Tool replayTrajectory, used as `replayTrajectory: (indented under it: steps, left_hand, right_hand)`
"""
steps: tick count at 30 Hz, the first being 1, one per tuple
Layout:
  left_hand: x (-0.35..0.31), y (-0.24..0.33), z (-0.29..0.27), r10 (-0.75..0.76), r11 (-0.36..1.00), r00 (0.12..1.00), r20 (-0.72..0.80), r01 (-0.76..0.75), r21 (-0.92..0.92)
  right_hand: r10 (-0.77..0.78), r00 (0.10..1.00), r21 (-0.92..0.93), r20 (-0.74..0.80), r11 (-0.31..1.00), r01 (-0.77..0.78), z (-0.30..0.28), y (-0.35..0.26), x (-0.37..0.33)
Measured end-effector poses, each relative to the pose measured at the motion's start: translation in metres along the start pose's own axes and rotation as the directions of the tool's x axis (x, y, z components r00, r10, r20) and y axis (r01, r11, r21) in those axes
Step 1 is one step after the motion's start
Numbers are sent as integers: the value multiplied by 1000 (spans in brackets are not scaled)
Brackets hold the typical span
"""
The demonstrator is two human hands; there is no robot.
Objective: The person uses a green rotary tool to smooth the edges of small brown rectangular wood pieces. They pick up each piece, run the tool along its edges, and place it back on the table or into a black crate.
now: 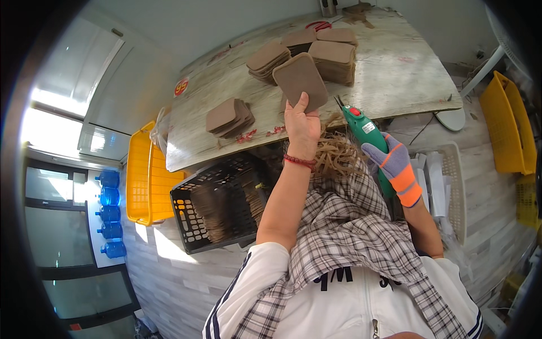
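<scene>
round red sticker (180,87) on tabletop (395,65) bears numerals; white top (322,313) carries dark letters (341,275); green tool (371,139) has pale label (368,127).

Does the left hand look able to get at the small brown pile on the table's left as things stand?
Probably yes: the small pile lies near the left hand with nothing seen standing between, though that hand would likely have to put down the brown pad it holds.

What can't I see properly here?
In the head view:
Most fingers of the left hand: hidden behind the brown pad.
Part of the green tool: covered by the gloved right hand.
Pieces in the black crate: too blurred to count.
Top of the white stand: partly lost past the picture's edge.
</scene>
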State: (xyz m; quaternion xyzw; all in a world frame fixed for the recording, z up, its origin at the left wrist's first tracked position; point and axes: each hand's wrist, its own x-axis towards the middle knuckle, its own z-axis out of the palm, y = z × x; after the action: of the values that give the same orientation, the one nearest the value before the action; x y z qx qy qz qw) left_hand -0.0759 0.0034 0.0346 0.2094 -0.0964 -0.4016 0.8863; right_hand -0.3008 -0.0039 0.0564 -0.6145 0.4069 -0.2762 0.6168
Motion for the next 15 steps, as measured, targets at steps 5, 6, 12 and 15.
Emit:
replayTrajectory:
  steps: [5, 6, 12, 15]
  left_hand:
    - [-14, -10, 10, -66, 981, 997, -26, 60, -184]
    - [-15, -13, 10, -63, 981, 998, -29, 57, -186]
    - [-22, -26, 11, -71, 983, 997, -23, 66, -172]
    - [-28, -31, 11, -86, 986, 996, -16, 83, -143]
  right_hand:
    - [-9, 1000, 30, -14, 999, 9, 3, -4, -7]
    - [-3, 1000, 42, -16, 999, 4, 3, -5, -8]
    - [-3, 999, 68, -37, 998, 6, 3, -11, -11]
    - [2, 998, 74, -61, 997, 2, 1, -14, -11]
